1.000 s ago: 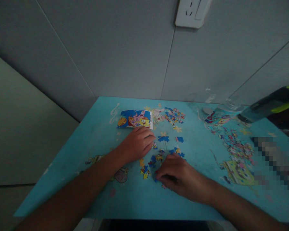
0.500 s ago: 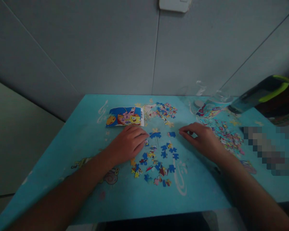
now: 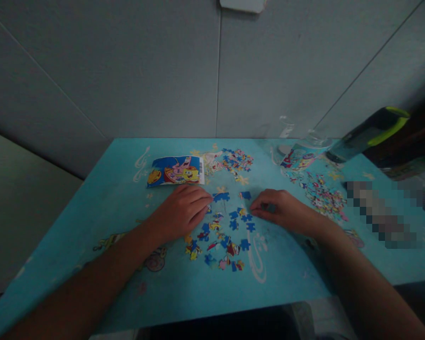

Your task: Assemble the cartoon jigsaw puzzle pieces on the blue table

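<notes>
My left hand (image 3: 186, 211) rests on the table with its fingers drawn together. Its fingertips are at the left end of a short strip of joined blue puzzle pieces (image 3: 221, 196). My right hand (image 3: 286, 209) is closed in a pinch; whether a small piece sits between thumb and forefinger is hidden. Just left of those fingertips lie blue puzzle pieces (image 3: 247, 217), and above them a separate blue piece (image 3: 245, 194). Between and below my hands several loose pieces are scattered, among them a red and blue one (image 3: 233, 249).
A picture packet (image 3: 175, 170) lies behind my left hand. Piles of pieces (image 3: 238, 160) lie at the back and on the right (image 3: 324, 196). A clear labelled jar (image 3: 302, 156) and a dark bottle (image 3: 366, 134) stand back right, before the grey wall (image 3: 163, 71).
My right hand has moved slightly toward me, from beside the separate blue piece to the pieces below it. My left hand stays at the strip. The whole view has shifted slightly.
</notes>
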Motion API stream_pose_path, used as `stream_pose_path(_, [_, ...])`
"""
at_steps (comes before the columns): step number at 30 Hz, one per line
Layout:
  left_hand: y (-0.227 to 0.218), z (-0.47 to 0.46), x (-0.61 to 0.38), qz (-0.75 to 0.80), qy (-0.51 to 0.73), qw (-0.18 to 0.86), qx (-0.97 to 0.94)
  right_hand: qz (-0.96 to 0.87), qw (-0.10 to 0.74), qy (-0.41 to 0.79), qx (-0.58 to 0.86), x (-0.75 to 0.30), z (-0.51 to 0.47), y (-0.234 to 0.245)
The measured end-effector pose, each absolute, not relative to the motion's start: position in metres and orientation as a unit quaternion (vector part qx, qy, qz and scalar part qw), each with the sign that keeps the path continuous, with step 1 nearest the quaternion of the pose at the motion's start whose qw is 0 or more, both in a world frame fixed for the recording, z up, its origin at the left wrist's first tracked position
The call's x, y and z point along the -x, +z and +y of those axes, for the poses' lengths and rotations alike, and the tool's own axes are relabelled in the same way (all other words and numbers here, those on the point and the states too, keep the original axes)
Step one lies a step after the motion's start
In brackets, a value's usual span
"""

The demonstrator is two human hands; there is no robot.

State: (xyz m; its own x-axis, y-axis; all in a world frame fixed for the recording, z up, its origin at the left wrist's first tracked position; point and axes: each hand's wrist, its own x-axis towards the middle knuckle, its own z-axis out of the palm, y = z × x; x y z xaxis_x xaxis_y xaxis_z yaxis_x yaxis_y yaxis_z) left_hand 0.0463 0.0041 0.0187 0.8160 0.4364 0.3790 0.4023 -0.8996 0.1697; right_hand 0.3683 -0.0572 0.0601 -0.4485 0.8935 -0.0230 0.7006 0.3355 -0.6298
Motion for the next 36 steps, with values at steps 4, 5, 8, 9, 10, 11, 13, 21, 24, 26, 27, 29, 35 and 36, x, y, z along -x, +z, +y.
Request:
stream_pose_path(4, [0.0197, 0.0036, -0.047, 0.222, 0.205, 0.04, -0.952, -0.817, 0.156, 0.305, 0.463, -0.361, -0.0593, 0.0608])
stream_pose_path(5, [0.0199, 0.0037, -0.047, 0.223, 0.204, 0.041, -0.952, -0.818, 0.156, 0.308, 0.46, -0.3597, -0.0596, 0.0608])
stream_pose_path(8, [0.0201, 0.0037, -0.0468, 0.226, 0.201, 0.047, -0.952, -0.82, 0.151, 0.307, 0.459, -0.3581, -0.0596, 0.0603])
stream_pose_path(9, [0.0201, 0.0036, -0.0467, 0.226, 0.202, 0.048, -0.952, -0.822, 0.146, 0.304, 0.459, -0.3582, -0.0595, 0.0602])
stream_pose_path(10, [0.0202, 0.0034, -0.0467, 0.225, 0.203, 0.049, -0.952, -0.824, 0.142, 0.301, 0.458, -0.3586, -0.0593, 0.06])
stream_pose_path(11, [0.0204, 0.003, -0.0467, 0.223, 0.206, 0.049, -0.952, -0.826, 0.14, 0.298, 0.457, -0.359, -0.0592, 0.0598])
stream_pose_path(13, [0.0209, 0.0021, -0.0472, 0.22, 0.211, 0.047, -0.951, -0.828, 0.14, 0.297, 0.454, -0.36, -0.0591, 0.0595])
stream_pose_path(21, [0.0237, -0.0001, -0.0484, 0.22, 0.213, 0.044, -0.951, -0.808, 0.157, 0.314, 0.472, -0.3617, -0.0597, 0.0587])
stream_pose_path(24, [0.0225, 0.0002, -0.0482, 0.224, 0.213, 0.047, -0.95, -0.793, 0.169, 0.333, 0.482, -0.3613, -0.0598, 0.0595])
stream_pose_path(26, [0.0216, 0.0, -0.0485, 0.223, 0.21, 0.048, -0.951, -0.778, 0.175, 0.353, 0.489, -0.3615, -0.0601, 0.0598])
stream_pose_path(27, [0.0213, -0.0002, -0.0488, 0.222, 0.209, 0.049, -0.951, -0.77, 0.178, 0.364, 0.492, -0.3618, -0.0603, 0.0598])
stream_pose_path(29, [0.0215, -0.0007, -0.0495, 0.219, 0.208, 0.049, -0.952, -0.757, 0.187, 0.379, 0.498, -0.3628, -0.0608, 0.0595])
stream_pose_path(35, [0.0242, -0.0013, -0.0498, 0.222, 0.221, 0.051, -0.948, -0.742, 0.234, 0.356, 0.518, -0.3654, -0.0596, 0.0574])
stream_pose_path(36, [0.0244, -0.0013, -0.0497, 0.221, 0.222, 0.052, -0.948, -0.74, 0.239, 0.349, 0.523, -0.3654, -0.059, 0.0571])
